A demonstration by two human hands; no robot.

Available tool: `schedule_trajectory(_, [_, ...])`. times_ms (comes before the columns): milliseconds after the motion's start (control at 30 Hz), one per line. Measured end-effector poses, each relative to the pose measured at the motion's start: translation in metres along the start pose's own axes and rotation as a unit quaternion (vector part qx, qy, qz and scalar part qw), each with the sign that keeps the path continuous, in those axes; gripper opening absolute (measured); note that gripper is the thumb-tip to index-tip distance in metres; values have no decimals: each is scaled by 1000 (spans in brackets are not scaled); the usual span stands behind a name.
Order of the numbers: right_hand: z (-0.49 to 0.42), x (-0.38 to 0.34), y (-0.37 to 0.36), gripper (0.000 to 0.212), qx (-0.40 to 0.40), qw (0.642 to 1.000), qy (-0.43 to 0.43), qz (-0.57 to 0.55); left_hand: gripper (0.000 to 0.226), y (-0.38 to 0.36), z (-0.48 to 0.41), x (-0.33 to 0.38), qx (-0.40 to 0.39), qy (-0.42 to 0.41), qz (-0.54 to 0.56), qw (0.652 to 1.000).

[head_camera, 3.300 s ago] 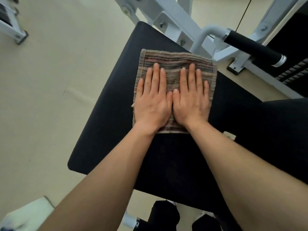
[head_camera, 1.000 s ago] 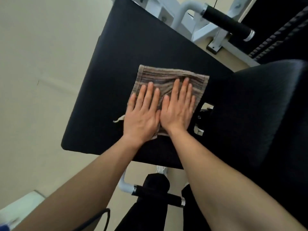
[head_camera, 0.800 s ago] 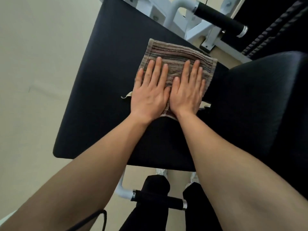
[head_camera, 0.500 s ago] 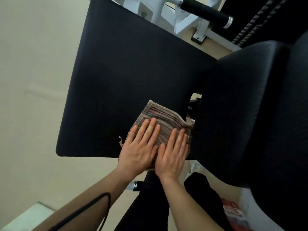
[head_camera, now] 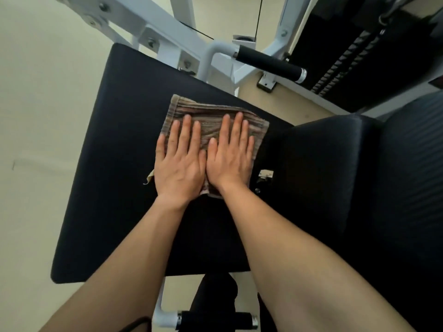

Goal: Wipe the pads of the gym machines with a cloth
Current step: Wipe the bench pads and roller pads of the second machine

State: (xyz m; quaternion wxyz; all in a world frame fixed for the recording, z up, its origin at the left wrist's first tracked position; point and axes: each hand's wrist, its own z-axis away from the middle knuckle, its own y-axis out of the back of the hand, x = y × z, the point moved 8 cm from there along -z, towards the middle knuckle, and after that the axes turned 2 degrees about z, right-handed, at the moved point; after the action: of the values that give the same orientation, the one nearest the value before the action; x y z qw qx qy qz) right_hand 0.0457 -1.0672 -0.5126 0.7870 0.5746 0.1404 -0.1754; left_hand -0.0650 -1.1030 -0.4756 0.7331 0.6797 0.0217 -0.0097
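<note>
While both palms press it flat, the cloth [head_camera: 208, 118] lies on the seat pad [head_camera: 115, 164], toward the pad's 1 o'clock corner.

Left hand [head_camera: 178, 168]: flat on the cloth's 8 o'clock part, fingers straight, slightly fanned, gripping nothing.
Right hand [head_camera: 230, 161]: flat alongside, thumbs touching, fingers straight and close, tips short of the cloth's far edge.

Step, as judged: wiping the seat pad.
- Even weight through both palms should make the cloth slide rather than bunch.
- Overlapping passes from 12 toward 6 o'clock seem best.
- The pad's 9 o'clock half likely needs passes of its own.
- The loose corner at the left hand's 8 o'clock wants tucking under.
- The metal bracket [head_camera: 265, 174] at the right hand's 3 o'clock could snag the cloth.

Surface: black, smooth, matte padding, probably some drag.

Room:
- Back pad [head_camera: 359, 188], ribbed, at 3 o'clock.
- White frame [head_camera: 167, 34] at 12.
- Black handle [head_camera: 266, 62] at 1.
- Weight stack [head_camera: 347, 56] at 2.
- Pale floor [head_camera: 36, 116] at 9.
</note>
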Motion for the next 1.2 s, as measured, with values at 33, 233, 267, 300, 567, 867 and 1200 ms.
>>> schedule_trajectory(33, [-17,-2,6,65,-3,1000,19,4,61,1,-14,0,8,20,6,1000])
schedule_trajectory(233, [-80,-6,32,62,-33,991,117,49,63,6,-68,9,29,87,-1,996])
schedule_trajectory(267, [-85,-5,37,61,-26,990,126,50,64,8,-74,10,26,85,-6,996])
schedule_trajectory(300, [-88,-5,40,59,-21,990,133,50,64,9,-79,10,17,76,-13,997])
schedule_trajectory(567, [-97,-37,52,43,-19,994,98,-52,37,39,-145,-3,24,-108,-28,993])
schedule_trajectory(867, [-127,-144,55,47,-166,952,219,-135,38,71,-219,-111,-83,118,-63,988])
schedule_trajectory(1200, [-137,-139,55,35,-128,965,201,-109,38,65,-229,-118,-313,186,-38,931])
